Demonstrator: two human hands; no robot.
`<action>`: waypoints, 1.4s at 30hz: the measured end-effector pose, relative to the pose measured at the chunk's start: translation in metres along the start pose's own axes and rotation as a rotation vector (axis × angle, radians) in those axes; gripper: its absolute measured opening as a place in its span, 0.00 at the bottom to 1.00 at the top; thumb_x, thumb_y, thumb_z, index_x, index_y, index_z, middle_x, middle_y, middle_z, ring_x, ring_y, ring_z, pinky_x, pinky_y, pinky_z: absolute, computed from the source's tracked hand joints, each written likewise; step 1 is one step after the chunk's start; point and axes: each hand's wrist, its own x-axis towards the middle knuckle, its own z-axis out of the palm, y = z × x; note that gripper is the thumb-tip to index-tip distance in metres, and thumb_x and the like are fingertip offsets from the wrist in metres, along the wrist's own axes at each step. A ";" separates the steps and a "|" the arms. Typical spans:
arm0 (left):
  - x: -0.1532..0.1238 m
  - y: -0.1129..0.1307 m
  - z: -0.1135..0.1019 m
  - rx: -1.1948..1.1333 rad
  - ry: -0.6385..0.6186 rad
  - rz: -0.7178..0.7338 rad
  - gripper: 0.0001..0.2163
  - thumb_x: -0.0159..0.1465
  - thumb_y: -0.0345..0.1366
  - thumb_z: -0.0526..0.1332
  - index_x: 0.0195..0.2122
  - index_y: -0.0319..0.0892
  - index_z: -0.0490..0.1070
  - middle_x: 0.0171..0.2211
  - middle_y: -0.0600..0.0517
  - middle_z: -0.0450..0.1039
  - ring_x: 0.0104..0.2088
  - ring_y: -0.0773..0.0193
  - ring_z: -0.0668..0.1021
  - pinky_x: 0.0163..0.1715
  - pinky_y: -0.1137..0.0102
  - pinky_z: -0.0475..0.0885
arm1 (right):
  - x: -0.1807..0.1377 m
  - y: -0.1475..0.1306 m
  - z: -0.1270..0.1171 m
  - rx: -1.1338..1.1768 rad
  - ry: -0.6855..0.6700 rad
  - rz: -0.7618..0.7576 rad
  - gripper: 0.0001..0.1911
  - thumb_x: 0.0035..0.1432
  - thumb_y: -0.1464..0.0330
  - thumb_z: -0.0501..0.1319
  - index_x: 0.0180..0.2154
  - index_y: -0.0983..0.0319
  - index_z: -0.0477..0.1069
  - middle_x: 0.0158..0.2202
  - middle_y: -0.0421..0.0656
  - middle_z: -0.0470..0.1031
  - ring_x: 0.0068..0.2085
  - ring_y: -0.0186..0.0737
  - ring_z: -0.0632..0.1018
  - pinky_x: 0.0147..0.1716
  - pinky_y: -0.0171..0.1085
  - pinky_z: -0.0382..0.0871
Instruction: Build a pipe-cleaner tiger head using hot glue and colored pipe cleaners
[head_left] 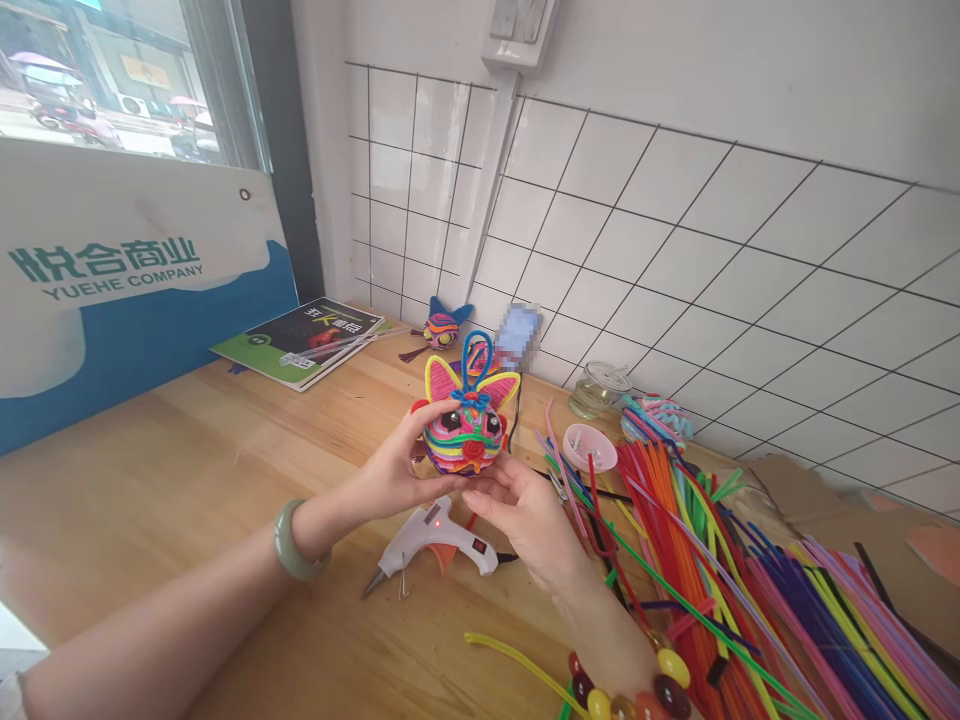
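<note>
Above the table, a round cat-like head made of coloured pipe cleaners [465, 445] faces me, with yellow-edged pink ears, dark eyes, a red nose and a blue loop on top. My left hand [397, 465] is closed around its left side, thumb near the eye and fingers below. From the lower right, my right hand [529, 505] grips its underside with bent fingertips, partly hidden beneath it. Just below the hands, a white glue gun [439, 540] lies on the table, a small red light showing on it.
Bundles of pipe cleaners [675, 540] cover the right side. Behind are a pink bowl [577, 460], a glass jar [592, 390], a blurred phone [519, 335] and another pipe-cleaner toy [442, 328]. Books [307, 340] lie at the back left, by a printed board [135, 290].
</note>
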 end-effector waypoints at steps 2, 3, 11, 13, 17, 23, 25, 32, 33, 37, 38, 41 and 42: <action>0.000 -0.001 0.000 0.021 0.014 0.010 0.35 0.56 0.31 0.68 0.61 0.53 0.54 0.56 0.45 0.64 0.52 0.54 0.74 0.49 0.62 0.74 | 0.000 0.002 -0.001 -0.007 0.000 0.006 0.18 0.50 0.67 0.67 0.45 0.59 0.71 0.42 0.44 0.78 0.46 0.43 0.77 0.51 0.46 0.69; 0.001 -0.001 0.000 0.027 0.020 0.013 0.34 0.56 0.31 0.68 0.61 0.53 0.54 0.56 0.44 0.64 0.52 0.54 0.74 0.48 0.62 0.75 | 0.001 0.002 -0.002 -0.012 0.001 0.008 0.19 0.50 0.67 0.67 0.45 0.59 0.71 0.42 0.44 0.78 0.46 0.43 0.77 0.51 0.45 0.69; 0.000 -0.001 0.001 0.080 0.040 0.024 0.34 0.56 0.32 0.68 0.61 0.51 0.55 0.55 0.44 0.65 0.51 0.54 0.74 0.48 0.62 0.75 | 0.000 0.003 -0.002 -0.044 -0.002 -0.001 0.21 0.49 0.67 0.67 0.47 0.59 0.71 0.45 0.44 0.78 0.46 0.43 0.78 0.48 0.44 0.70; 0.000 -0.001 0.001 0.081 0.049 0.024 0.34 0.56 0.32 0.68 0.61 0.51 0.55 0.54 0.44 0.65 0.51 0.54 0.74 0.47 0.62 0.75 | 0.002 0.003 -0.003 -0.112 -0.017 -0.033 0.19 0.51 0.67 0.65 0.47 0.59 0.71 0.44 0.44 0.78 0.44 0.42 0.78 0.46 0.42 0.71; 0.000 -0.003 0.003 0.075 0.090 0.024 0.34 0.55 0.32 0.68 0.61 0.51 0.56 0.54 0.45 0.63 0.51 0.54 0.73 0.46 0.63 0.75 | 0.007 0.004 -0.023 -0.777 0.152 -0.066 0.15 0.59 0.67 0.57 0.47 0.60 0.73 0.44 0.43 0.79 0.38 0.38 0.79 0.41 0.37 0.72; 0.000 -0.007 0.003 0.050 0.151 -0.023 0.34 0.54 0.33 0.69 0.60 0.50 0.57 0.54 0.45 0.63 0.50 0.54 0.74 0.45 0.63 0.76 | 0.012 0.008 -0.080 -1.310 0.476 0.133 0.15 0.61 0.71 0.52 0.43 0.65 0.75 0.45 0.57 0.76 0.46 0.51 0.77 0.45 0.45 0.67; 0.000 -0.007 0.002 0.046 0.158 -0.035 0.34 0.53 0.34 0.69 0.60 0.50 0.57 0.53 0.45 0.64 0.49 0.54 0.74 0.44 0.63 0.76 | 0.012 0.011 -0.092 -1.428 0.506 0.241 0.13 0.60 0.71 0.53 0.39 0.66 0.76 0.41 0.59 0.77 0.43 0.54 0.78 0.42 0.45 0.68; 0.002 -0.006 0.001 -0.009 0.163 -0.041 0.34 0.54 0.33 0.69 0.60 0.50 0.57 0.54 0.45 0.64 0.47 0.56 0.76 0.43 0.64 0.77 | 0.017 0.022 -0.101 -1.642 0.442 0.409 0.14 0.62 0.73 0.51 0.39 0.65 0.75 0.36 0.56 0.79 0.39 0.52 0.80 0.36 0.43 0.69; 0.002 -0.007 0.001 -0.024 0.164 -0.040 0.34 0.54 0.33 0.69 0.60 0.50 0.57 0.54 0.45 0.63 0.48 0.56 0.76 0.43 0.64 0.77 | 0.017 0.023 -0.102 -1.659 0.435 0.419 0.13 0.61 0.73 0.51 0.40 0.65 0.75 0.36 0.55 0.79 0.39 0.52 0.81 0.36 0.42 0.70; 0.002 -0.008 0.001 -0.064 0.173 -0.041 0.34 0.54 0.32 0.69 0.60 0.51 0.57 0.56 0.45 0.62 0.50 0.55 0.75 0.44 0.64 0.77 | 0.016 0.021 -0.106 -1.718 0.442 0.440 0.15 0.60 0.76 0.51 0.42 0.64 0.75 0.38 0.54 0.78 0.40 0.50 0.81 0.36 0.41 0.70; 0.002 -0.008 0.001 -0.073 0.177 -0.044 0.34 0.54 0.32 0.69 0.60 0.51 0.56 0.56 0.45 0.63 0.50 0.54 0.75 0.44 0.64 0.77 | 0.015 0.020 -0.107 -1.733 0.452 0.440 0.16 0.60 0.77 0.50 0.43 0.64 0.75 0.39 0.55 0.78 0.40 0.50 0.81 0.36 0.41 0.70; 0.002 -0.008 0.002 -0.099 0.178 -0.069 0.34 0.54 0.33 0.69 0.60 0.51 0.56 0.55 0.45 0.64 0.48 0.55 0.76 0.42 0.64 0.78 | 0.012 0.018 -0.106 -1.774 0.473 0.423 0.19 0.61 0.76 0.48 0.48 0.64 0.73 0.43 0.57 0.76 0.41 0.51 0.80 0.36 0.42 0.71; 0.002 -0.008 0.002 -0.100 0.179 -0.079 0.34 0.54 0.33 0.69 0.60 0.51 0.56 0.55 0.45 0.65 0.47 0.55 0.76 0.41 0.64 0.78 | 0.012 0.018 -0.106 -1.784 0.470 0.415 0.20 0.62 0.75 0.48 0.49 0.63 0.73 0.46 0.57 0.74 0.41 0.51 0.80 0.36 0.42 0.71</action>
